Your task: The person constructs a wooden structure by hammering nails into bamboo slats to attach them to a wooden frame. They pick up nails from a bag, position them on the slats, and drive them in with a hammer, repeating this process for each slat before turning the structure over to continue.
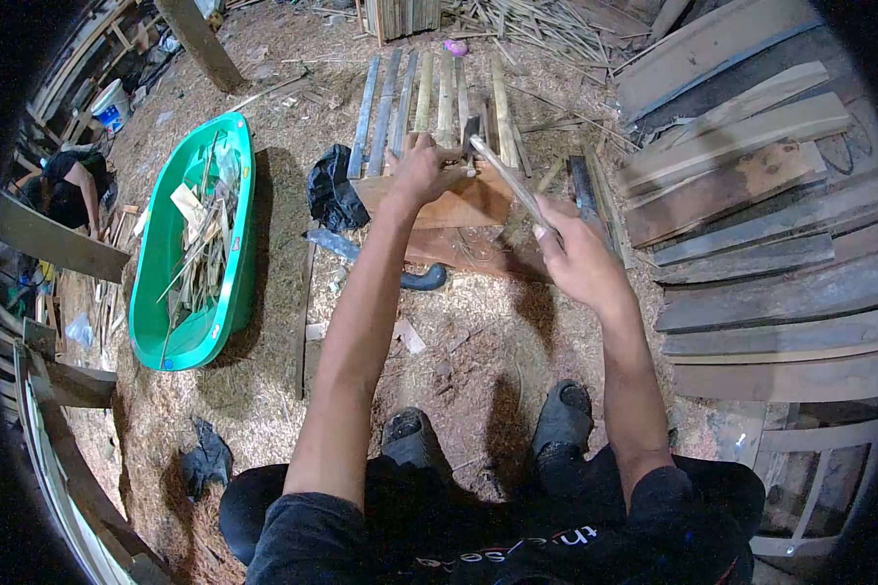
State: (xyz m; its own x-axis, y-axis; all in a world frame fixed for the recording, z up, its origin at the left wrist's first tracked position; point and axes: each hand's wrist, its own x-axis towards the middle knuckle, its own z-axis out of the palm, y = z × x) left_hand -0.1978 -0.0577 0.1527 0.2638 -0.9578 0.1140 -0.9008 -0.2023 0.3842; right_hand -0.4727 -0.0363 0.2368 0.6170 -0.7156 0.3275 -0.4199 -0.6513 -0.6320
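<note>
My right hand (580,249) is wrapped round the wooden handle of a hammer (517,185). The dark hammer head is up by the slats, close to the fingers of my left hand (424,171). That hand is closed at the top edge of a wooden board (439,203); whatever its fingers pinch is too small to make out. Several narrow wooden slats (423,93) run side by side away from the board, with gaps between them. On the ground just nearer to me lies a large knife with a dark curved handle (426,279), partly hidden by my left forearm.
A green plastic tub (234,292) with wood scraps stands at the left. Black plastic (337,190) lies beside the board. Planks (741,185) are laid out along the right. Another person (73,185) is bent down at the far left. Wood shavings cover the ground.
</note>
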